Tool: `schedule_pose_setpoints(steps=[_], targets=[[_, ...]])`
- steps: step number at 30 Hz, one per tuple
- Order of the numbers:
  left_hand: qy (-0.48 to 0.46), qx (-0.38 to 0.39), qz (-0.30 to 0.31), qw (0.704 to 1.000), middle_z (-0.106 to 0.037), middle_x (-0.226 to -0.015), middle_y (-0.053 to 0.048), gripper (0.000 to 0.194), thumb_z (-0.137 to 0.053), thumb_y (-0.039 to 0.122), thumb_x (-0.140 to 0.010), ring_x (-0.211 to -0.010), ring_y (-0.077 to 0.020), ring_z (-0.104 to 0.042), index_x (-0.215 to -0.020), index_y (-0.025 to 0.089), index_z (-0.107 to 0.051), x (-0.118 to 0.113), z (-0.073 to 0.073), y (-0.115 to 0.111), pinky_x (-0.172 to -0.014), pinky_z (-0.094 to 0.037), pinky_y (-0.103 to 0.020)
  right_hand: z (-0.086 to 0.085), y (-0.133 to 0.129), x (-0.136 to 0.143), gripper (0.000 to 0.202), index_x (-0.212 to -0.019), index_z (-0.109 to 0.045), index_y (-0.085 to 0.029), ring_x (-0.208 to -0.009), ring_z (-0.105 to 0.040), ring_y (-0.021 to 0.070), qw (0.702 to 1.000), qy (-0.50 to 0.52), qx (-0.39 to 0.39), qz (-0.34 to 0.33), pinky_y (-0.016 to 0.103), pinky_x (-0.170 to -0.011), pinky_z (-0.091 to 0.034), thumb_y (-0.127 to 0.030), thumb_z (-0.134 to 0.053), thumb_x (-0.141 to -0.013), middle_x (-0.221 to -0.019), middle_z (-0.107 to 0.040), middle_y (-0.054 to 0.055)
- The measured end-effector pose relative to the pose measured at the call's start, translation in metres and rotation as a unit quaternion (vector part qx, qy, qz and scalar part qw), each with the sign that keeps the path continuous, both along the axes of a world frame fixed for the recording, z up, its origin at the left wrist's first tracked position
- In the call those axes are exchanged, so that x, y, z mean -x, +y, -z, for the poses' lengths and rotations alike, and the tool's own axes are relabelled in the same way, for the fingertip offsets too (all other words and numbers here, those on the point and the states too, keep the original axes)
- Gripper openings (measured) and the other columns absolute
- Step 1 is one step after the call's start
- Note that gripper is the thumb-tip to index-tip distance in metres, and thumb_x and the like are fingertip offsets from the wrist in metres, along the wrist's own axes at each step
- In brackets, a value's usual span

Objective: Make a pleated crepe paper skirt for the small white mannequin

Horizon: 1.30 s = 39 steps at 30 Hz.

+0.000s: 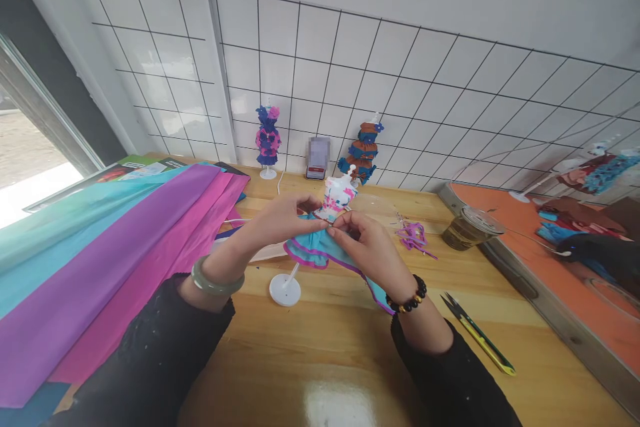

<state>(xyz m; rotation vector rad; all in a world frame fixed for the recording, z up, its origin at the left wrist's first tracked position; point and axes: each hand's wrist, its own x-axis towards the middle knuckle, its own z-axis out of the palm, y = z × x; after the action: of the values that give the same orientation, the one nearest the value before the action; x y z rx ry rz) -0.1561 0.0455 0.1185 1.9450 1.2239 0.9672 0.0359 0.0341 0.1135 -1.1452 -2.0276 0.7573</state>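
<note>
Left hand and right hand: pinched purple-edged blue skirt at waist, just below floral bodice on tilted stand over desk; called for even folds, steady light pressure.

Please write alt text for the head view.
A person's left hand and right hand hold a blue, purple-edged skirt at the waist of a small mannequin over a wooden table. Cloth lies to the left; yellow snips, purple ribbon and a lidded cup are to the right. Two dressed mannequins stand behind.
</note>
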Motion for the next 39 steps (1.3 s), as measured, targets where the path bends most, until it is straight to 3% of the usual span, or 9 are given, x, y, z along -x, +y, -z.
schedule_pose_setpoints(steps=[9,16,21,26,39], targets=[[-0.010,0.002,0.005,1.000,-0.065,-0.082,-0.003,0.027,-0.063,0.036,-0.074,-0.078,-0.0157,-0.060,-0.090,0.015,-0.067,0.004,-0.009,-0.001,-0.068,-0.048,-0.028,-0.007,-0.003,-0.004,0.015,-0.085,-0.057,-0.020,-0.063,-0.051,0.0130,0.999,-0.023,-0.009,0.021,0.026,-0.056,-0.039,-0.034,-0.055,-0.084,-0.076,-0.060,0.000],[-0.072,0.018,0.069,0.995,-0.067,-0.109,-0.004,0.037,-0.061,0.029,-0.077,-0.100,-0.0195,-0.060,-0.113,0.019,-0.062,0.001,-0.006,-0.001,-0.084,-0.048,-0.031,-0.006,-0.007,-0.001,0.012,-0.084,-0.058,-0.020,-0.060,-0.051,0.0128,0.996,-0.058,-0.041,0.044,0.025,-0.055,-0.035,-0.032,-0.054,-0.084,-0.067,-0.059,-0.002],[-0.047,0.021,0.066,0.997,-0.069,-0.106,-0.003,0.030,-0.059,0.033,-0.080,-0.098,-0.0206,-0.062,-0.105,0.019,-0.066,0.003,-0.004,0.000,-0.085,-0.048,-0.032,-0.006,-0.008,0.000,0.016,-0.081,-0.060,-0.020,-0.057,-0.049,0.0119,0.994,-0.084,-0.049,0.055,0.025,-0.053,-0.032,-0.033,-0.052,-0.086,-0.064,-0.058,-0.003],[-0.045,0.032,0.073,0.996,-0.066,-0.112,-0.004,0.036,-0.063,0.036,-0.077,-0.103,-0.0211,-0.060,-0.108,0.019,-0.064,0.004,-0.004,0.000,-0.088,-0.047,-0.033,-0.006,-0.009,0.001,0.022,-0.080,-0.061,-0.020,-0.058,-0.049,0.0126,0.992,-0.089,-0.062,0.058,0.025,-0.053,-0.031,-0.036,-0.049,-0.089,-0.063,-0.058,-0.002],[-0.026,0.015,0.071,0.997,-0.068,-0.104,-0.001,0.027,-0.059,0.027,-0.078,-0.097,-0.0192,-0.061,-0.104,0.020,-0.064,0.001,-0.009,-0.004,-0.084,-0.047,-0.031,-0.007,-0.014,0.003,0.023,-0.079,-0.062,-0.019,-0.064,-0.053,0.0150,0.995,-0.081,-0.044,0.042,0.027,-0.059,-0.035,-0.034,-0.047,-0.089,-0.070,-0.064,0.001]])
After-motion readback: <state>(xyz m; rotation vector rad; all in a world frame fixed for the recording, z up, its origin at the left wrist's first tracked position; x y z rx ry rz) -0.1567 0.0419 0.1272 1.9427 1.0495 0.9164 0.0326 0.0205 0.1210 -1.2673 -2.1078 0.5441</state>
